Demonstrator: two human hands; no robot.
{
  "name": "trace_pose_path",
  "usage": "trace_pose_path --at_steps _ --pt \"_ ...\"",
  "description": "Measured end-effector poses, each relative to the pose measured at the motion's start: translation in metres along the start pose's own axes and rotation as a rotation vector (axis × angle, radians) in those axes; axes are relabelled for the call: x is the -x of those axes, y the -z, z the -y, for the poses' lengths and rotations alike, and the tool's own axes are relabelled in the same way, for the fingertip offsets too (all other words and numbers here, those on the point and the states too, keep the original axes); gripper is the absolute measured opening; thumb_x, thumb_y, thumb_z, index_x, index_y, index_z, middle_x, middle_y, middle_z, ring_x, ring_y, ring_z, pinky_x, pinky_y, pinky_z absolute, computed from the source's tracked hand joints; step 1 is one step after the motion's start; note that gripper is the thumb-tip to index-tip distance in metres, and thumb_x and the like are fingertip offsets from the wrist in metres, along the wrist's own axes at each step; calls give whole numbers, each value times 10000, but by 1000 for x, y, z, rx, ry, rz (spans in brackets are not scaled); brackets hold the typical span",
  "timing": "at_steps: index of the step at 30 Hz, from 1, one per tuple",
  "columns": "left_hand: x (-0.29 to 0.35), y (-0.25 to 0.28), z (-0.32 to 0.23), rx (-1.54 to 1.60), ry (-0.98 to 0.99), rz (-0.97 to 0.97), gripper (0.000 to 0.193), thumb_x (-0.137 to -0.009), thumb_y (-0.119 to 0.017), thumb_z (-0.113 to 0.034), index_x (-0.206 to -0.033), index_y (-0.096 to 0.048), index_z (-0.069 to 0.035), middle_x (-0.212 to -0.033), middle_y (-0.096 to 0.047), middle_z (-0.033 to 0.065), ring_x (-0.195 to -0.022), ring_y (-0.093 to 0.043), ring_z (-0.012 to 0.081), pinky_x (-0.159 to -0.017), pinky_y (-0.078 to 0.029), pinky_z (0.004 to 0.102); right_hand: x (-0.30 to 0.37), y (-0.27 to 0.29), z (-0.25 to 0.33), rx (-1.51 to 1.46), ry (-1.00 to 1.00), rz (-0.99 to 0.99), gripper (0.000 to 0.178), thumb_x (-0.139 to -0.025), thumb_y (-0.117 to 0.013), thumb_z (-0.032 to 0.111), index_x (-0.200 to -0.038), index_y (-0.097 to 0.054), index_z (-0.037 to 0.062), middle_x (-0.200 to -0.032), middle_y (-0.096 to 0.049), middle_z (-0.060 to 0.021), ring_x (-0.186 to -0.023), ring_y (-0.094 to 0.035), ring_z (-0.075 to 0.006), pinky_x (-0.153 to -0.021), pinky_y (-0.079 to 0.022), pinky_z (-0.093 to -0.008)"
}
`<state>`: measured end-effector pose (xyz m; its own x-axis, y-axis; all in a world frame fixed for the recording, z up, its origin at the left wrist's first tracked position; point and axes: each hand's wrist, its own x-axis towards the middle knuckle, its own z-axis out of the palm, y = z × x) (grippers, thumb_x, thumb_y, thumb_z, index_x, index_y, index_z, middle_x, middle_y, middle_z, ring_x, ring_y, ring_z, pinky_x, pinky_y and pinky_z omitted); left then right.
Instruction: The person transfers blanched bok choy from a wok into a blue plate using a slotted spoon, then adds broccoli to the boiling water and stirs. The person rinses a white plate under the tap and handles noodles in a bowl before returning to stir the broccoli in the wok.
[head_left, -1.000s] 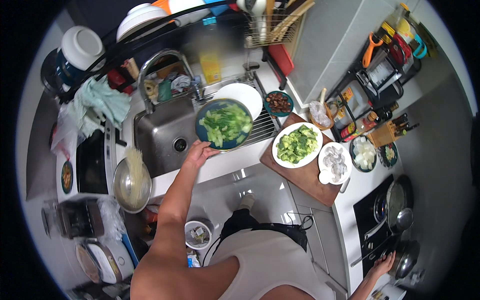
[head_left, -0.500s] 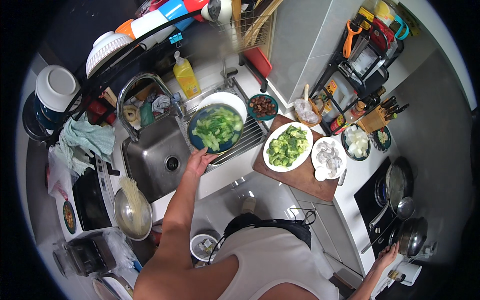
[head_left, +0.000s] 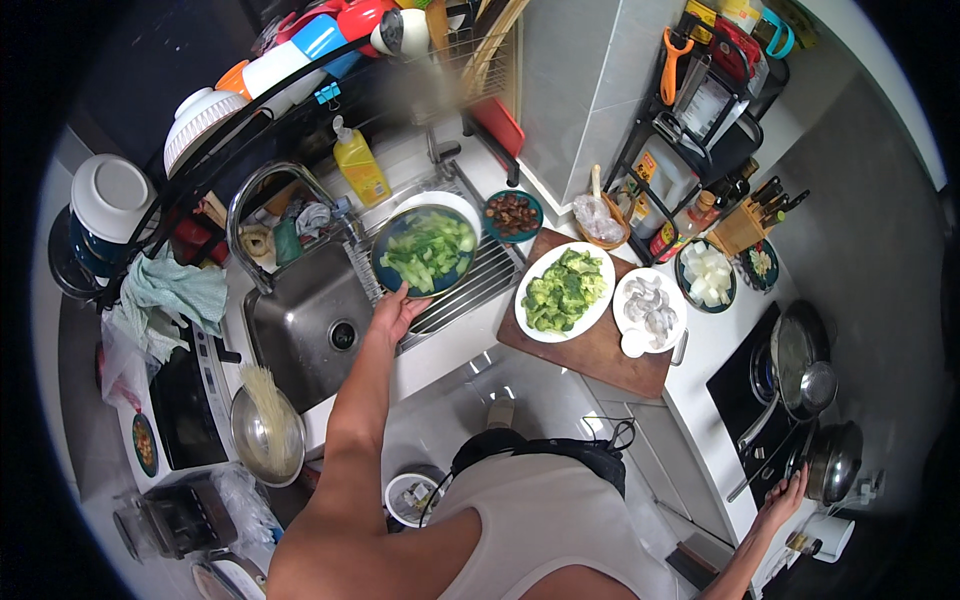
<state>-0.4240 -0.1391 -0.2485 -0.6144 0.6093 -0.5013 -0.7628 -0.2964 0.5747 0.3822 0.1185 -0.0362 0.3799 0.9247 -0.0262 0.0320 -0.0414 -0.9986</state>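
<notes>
By the rack over the sink, my left hand (head_left: pixel 398 308) grips the near rim of a dark blue-green plate (head_left: pixel 395 283). Chopped pale-green stalk vegetables (head_left: pixel 428 250), like celery, lie on it. A white plate (head_left: pixel 458 203) partly shows behind that plate. At the far right, my right hand (head_left: pixel 785 500) has its fingers stretched toward the dark handle of a lidded pot (head_left: pixel 836 462); whether they touch it is unclear. Close by, a ladle (head_left: pixel 818 385) rests over a frying pan (head_left: pixel 792 335) on the black cooktop (head_left: pixel 732 385).
A wooden board (head_left: pixel 630 368) bears an oval plate of broccoli (head_left: pixel 565 290) and a plate of peeled shrimp (head_left: pixel 650 308). Behind stand a bowl of brown pieces (head_left: pixel 513 215), a plate of white chunks (head_left: pixel 707 276) and a knife block (head_left: pixel 738 228). A metal bowl with noodles (head_left: pixel 268 435) stands left of the sink (head_left: pixel 300 335).
My right hand has moved up toward the pot's handle, its fingers reaching further out. The ladle's head lies further over the frying pan. My left hand stays at the plate as the view shifts slightly.
</notes>
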Motion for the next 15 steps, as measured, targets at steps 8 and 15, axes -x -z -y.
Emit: trace_pose_path --at_steps 8,15 --pt "-17 -10 0 -13 -13 -173 325 -1052 -493 -159 -1263 -474 87 -1253 -591 293 -1153 -620 425 -972 -559 554 1 -4 11 -25 -10 29 427 -1035 -530 226 -1457 -500 172 -671 -417 78 -513 -334 -1 -422 -235 -165" --pt "20 -27 51 -357 -261 -466 221 -1046 -517 -189 -1018 -611 8 -825 -697 131 -706 -702 209 -641 -615 310 4 10 10 -53 -22 21 419 -1041 -524 229 -1455 -499 163 -651 -423 69 -489 -315 -10 -409 -222 -179"
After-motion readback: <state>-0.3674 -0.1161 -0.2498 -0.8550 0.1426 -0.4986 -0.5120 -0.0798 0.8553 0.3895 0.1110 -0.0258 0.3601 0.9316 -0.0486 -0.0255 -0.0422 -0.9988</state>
